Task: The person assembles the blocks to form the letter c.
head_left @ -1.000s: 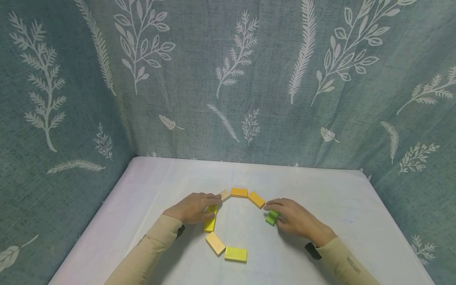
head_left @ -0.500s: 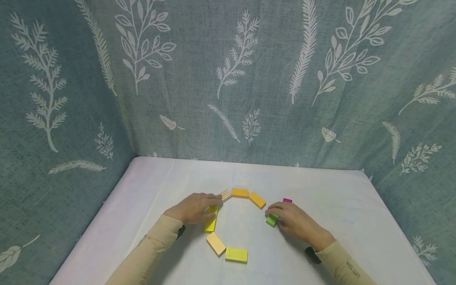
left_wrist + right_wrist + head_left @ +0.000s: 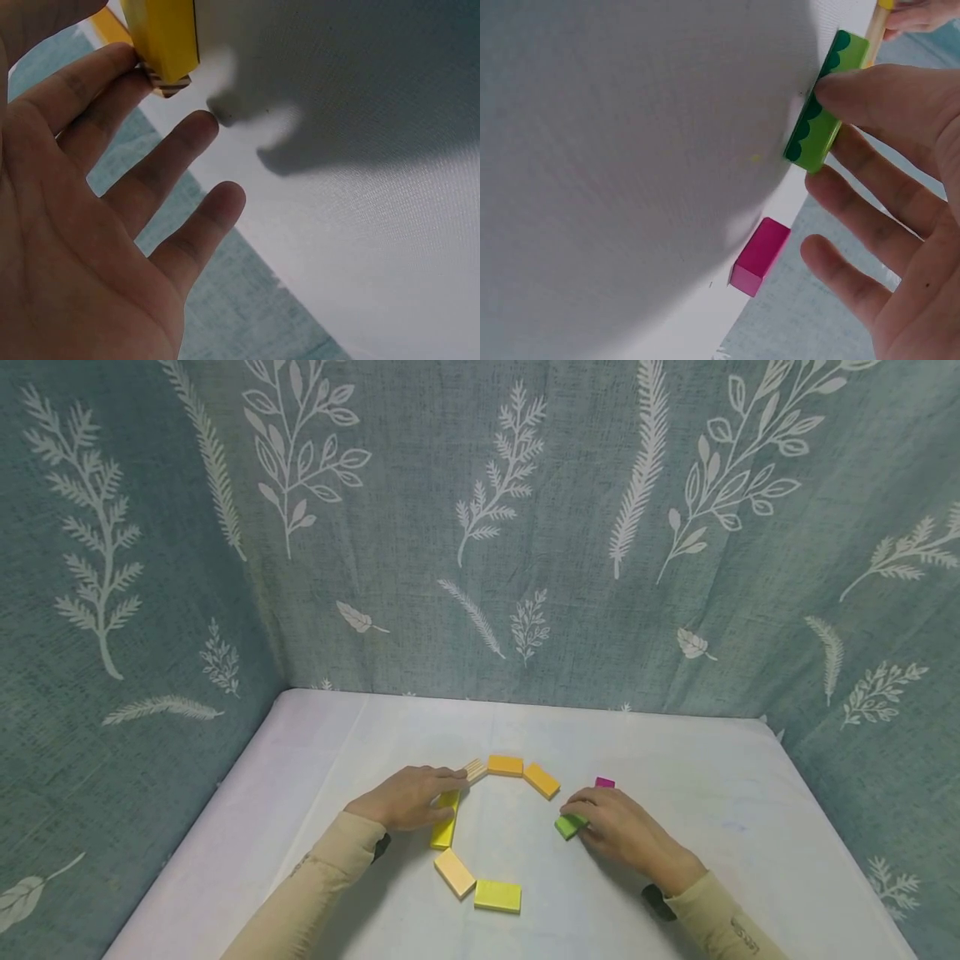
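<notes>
My right hand (image 3: pixel 618 833) pinches a green block (image 3: pixel 572 825); in the right wrist view its thumb lies on the face with dark green scallops, and fingers are behind. Just beyond that hand, partly hidden by it in the head view, is a magenta block (image 3: pixel 761 255). On the left, my left hand (image 3: pixel 408 797) has its fingers extended over a long yellow block (image 3: pixel 443 831). Its fingertips meet a striped wooden block (image 3: pixel 474 770) at the yellow block's far end. In the left wrist view, two fingertips touch near the yellow block (image 3: pixel 161 41) while the other fingers spread free.
Two orange blocks (image 3: pixel 506 766) continue the curve at the back. A pale wooden block (image 3: pixel 454 872) and a lime-yellow block (image 3: pixel 497 896) lie at the front. All rest on a white-covered table (image 3: pixel 360 893), with patterned curtains (image 3: pixel 480 527) behind and at the sides.
My right hand has shifted slightly and turned the green block to a flatter angle. The magenta block has come into view behind that hand. The left hand holds its place.
</notes>
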A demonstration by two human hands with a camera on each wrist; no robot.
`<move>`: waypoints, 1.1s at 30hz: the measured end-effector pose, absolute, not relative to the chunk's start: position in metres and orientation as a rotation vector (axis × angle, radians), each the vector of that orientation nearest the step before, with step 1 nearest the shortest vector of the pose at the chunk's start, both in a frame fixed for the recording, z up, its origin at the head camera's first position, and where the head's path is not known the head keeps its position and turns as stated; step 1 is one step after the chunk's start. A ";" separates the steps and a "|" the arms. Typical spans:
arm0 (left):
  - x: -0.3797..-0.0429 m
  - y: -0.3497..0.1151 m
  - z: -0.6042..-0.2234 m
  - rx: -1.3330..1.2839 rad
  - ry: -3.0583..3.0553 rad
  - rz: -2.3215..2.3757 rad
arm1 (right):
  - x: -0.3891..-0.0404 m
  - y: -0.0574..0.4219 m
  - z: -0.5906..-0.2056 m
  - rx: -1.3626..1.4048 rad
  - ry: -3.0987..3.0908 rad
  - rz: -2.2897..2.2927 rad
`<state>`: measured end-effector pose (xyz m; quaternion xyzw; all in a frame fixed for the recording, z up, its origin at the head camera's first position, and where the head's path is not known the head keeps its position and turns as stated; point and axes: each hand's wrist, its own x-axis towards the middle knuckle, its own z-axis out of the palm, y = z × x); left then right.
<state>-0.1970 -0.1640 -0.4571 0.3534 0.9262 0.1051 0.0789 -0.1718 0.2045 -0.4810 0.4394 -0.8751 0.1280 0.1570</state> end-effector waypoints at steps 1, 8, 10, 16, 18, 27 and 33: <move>-0.197 -0.164 -0.457 1.049 2.770 0.312 | -0.172 0.205 -0.482 1.267 -2.482 0.376; -0.196 -0.165 -0.458 1.063 2.771 0.315 | -0.171 0.206 -0.486 1.263 -2.460 0.364; -0.196 -0.165 -0.458 1.065 2.770 0.315 | -0.171 0.206 -0.486 1.254 -2.473 0.352; -0.196 -0.164 -0.457 1.061 2.771 0.300 | -0.171 0.209 -0.487 1.235 -2.507 0.329; -0.196 -0.164 -0.457 1.058 2.772 0.297 | -0.171 0.210 -0.487 1.231 -2.528 0.322; -0.197 -0.164 -0.457 1.041 2.779 0.292 | -0.168 0.216 -0.482 1.234 -2.532 0.332; -0.198 -0.164 -0.456 1.060 2.774 0.306 | -0.167 0.217 -0.478 1.271 -2.440 0.378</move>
